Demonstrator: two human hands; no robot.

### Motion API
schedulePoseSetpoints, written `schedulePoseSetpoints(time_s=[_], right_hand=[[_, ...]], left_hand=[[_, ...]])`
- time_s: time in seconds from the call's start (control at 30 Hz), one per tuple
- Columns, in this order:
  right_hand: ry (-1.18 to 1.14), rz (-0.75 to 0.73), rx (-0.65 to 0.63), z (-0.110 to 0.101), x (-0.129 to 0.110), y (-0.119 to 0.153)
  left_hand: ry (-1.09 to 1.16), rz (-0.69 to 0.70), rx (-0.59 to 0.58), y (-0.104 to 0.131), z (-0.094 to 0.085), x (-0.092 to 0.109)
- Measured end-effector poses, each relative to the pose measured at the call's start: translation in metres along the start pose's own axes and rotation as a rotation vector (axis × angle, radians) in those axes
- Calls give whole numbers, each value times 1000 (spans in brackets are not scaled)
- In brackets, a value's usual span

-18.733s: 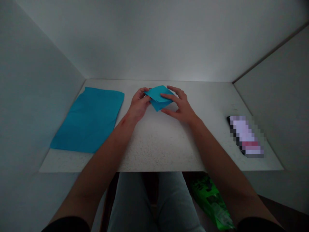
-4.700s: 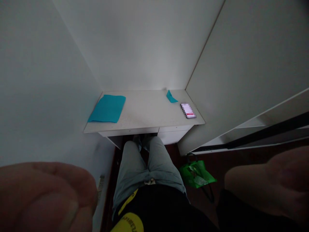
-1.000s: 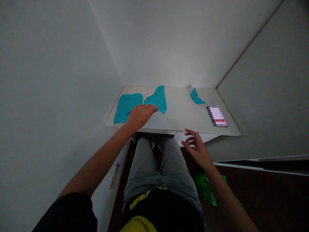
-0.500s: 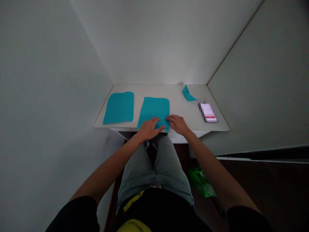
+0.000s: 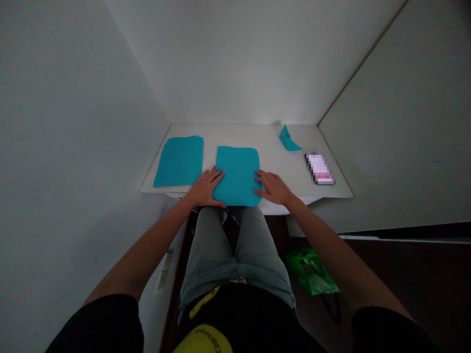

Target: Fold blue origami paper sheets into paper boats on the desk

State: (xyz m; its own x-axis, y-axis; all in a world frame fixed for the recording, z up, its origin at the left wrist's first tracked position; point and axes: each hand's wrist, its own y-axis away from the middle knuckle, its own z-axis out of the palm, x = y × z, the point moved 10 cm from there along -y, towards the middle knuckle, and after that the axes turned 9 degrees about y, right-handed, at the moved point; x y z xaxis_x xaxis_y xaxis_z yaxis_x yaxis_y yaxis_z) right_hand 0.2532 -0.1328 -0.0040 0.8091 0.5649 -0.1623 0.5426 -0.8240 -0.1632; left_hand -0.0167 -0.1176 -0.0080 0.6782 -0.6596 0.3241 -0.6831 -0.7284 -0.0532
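Observation:
A blue sheet of paper [image 5: 238, 174] lies in front of me, its near edge at the front of the white table [image 5: 241, 133]. My left hand [image 5: 206, 189] rests at its left edge, fingers spread, thumb along the near left corner. At the right edge, my right hand [image 5: 274, 188] touches the paper with fingertips apart. Farther left lies a second piece of blue paper [image 5: 179, 162], flat, with slightly uneven edges. A folded blue paper boat [image 5: 289, 139] stands at the back right.
A phone [image 5: 319, 167] with a lit, blurred screen lies at the table's right side. Walls close in at left, back and right. A green plastic bag [image 5: 311, 269] sits on the dark floor, below right.
My left hand has moved left, from on top of the sheet to its left edge, and opened wider. The sheet's near part now lies flatter and squarer. My right hand stays at the right edge.

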Motion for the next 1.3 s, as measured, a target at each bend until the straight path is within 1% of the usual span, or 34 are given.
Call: schedulePoseSetpoints(time_s=[0.1, 0.17, 0.23, 0.37, 0.43, 0.47, 0.53, 0.6, 0.67, 0.7, 0.77, 0.8, 0.83, 0.87, 0.9, 0.93, 1.0, 1.07, 1.1, 1.13, 1.2, 1.3], right_hand=[[-5, -91, -5, -4, -2, 14], [5, -148, -10, -5, -3, 23], [19, -169, -8, -3, -4, 30], [23, -110, 29, 1, -7, 33], [7, -96, 57, -2, -15, 33], [-11, -94, 77, -7, -19, 32], [-88, -71, 134, -25, -25, 29], [-250, 1, 217, -52, -20, 23], [-483, 119, 311, -79, -2, 14], [-601, 174, 354, -90, 8, 9], [-789, 242, 422, -102, 27, -4], [-849, 265, 437, -102, 34, -11], [-893, 285, 434, -98, 41, -19], [-921, 306, 419, -90, 46, -26], [-931, 330, 395, -78, 51, -31], [-918, 358, 366, -64, 55, -35], [-808, 408, 303, -37, 61, -38], [-687, 436, 259, -16, 66, -36], [-648, 443, 252, -10, 68, -35], [-628, 446, 254, -5, 70, -33], [-626, 446, 267, -2, 74, -31], [-652, 448, 277, -2, 78, -31]], left_hand=[[20, 84, -65, 6, 1, 1], [43, 94, -52, 9, -2, -1], [83, 79, 3, 11, -4, -2], [223, 32, 145, 14, -6, 1], [315, -3, 205, 15, -8, 3], [360, -17, 226, 15, -11, 5], [459, -34, 261, 14, -23, 11], [580, -65, 311, 10, -47, 13], [730, -136, 399, 5, -77, 8], [806, -147, 426, -1, -91, 6], [933, -154, 480, -15, -113, -1], [975, -161, 492, -24, -118, -6], [1003, -178, 495, -33, -118, -13], [1019, -206, 488, -41, -113, -19], [1018, -244, 475, -49, -104, -26], [999, -294, 462, -54, -92, -34], [926, -396, 444, -58, -64, -46], [890, -439, 446, -57, -41, -53], [876, -444, 459, -55, -33, -55], [863, -440, 473, -53, -28, -57], [836, -420, 491, -49, -23, -59], [842, -380, 460, -49, -20, -61]])
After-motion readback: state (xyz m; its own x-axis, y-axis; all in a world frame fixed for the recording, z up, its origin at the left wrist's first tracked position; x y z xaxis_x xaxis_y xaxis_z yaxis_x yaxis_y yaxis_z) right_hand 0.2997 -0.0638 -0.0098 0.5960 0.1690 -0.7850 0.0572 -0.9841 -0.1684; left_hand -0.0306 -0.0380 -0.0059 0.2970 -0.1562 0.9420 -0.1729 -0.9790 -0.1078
